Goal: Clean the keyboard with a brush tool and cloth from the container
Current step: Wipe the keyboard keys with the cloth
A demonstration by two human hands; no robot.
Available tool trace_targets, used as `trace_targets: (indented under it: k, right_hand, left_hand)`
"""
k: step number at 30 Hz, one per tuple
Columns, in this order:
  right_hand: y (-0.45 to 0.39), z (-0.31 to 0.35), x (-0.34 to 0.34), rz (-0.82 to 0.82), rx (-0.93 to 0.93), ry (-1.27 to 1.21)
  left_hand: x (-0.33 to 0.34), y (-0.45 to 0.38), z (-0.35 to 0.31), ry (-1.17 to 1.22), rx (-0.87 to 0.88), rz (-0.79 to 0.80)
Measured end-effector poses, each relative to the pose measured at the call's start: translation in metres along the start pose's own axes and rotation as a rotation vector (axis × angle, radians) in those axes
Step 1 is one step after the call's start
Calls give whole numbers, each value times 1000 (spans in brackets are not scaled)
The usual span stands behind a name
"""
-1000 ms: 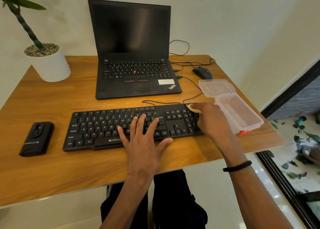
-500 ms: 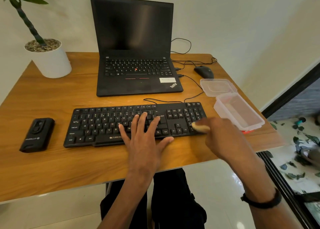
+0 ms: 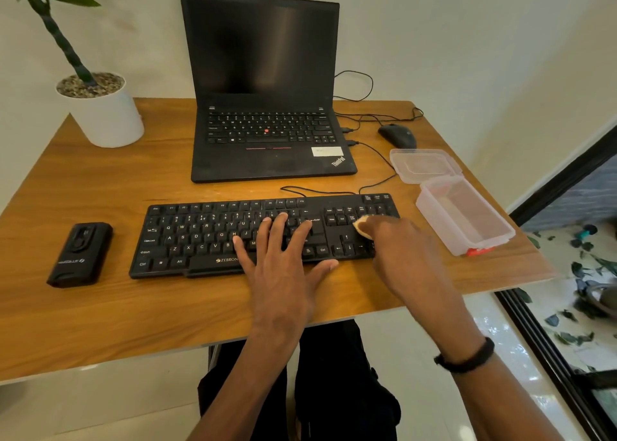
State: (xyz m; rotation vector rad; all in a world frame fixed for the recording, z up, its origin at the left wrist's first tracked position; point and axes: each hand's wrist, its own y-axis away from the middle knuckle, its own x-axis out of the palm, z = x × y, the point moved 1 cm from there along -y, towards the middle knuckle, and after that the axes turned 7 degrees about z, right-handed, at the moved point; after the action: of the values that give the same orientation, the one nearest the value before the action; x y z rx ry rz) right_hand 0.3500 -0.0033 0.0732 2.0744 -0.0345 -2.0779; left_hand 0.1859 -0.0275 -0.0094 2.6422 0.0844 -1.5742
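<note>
my right hand [image 3: 397, 250], gripping the cloth [image 3: 364, 228], has swept back from the near edge onto the keyboard [image 3: 207, 237] numpad, so wiping continues while my flat, open-fingered left hand [image 3: 283, 257] steadies it.

black keyboard [image 3: 233, 237], prob. yellowish cloth [image 3: 363, 228]
</note>
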Motion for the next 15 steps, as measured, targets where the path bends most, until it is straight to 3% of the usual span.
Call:
trace_targets:
  k: [9,15]
  right_hand:
    - [35,1,-10,106,53,98]
    - [4,15,-13,-99,71,-185]
  left_hand:
    - [2,-1,3,11,13,-4]
    - [2,0,3,11,26,-28]
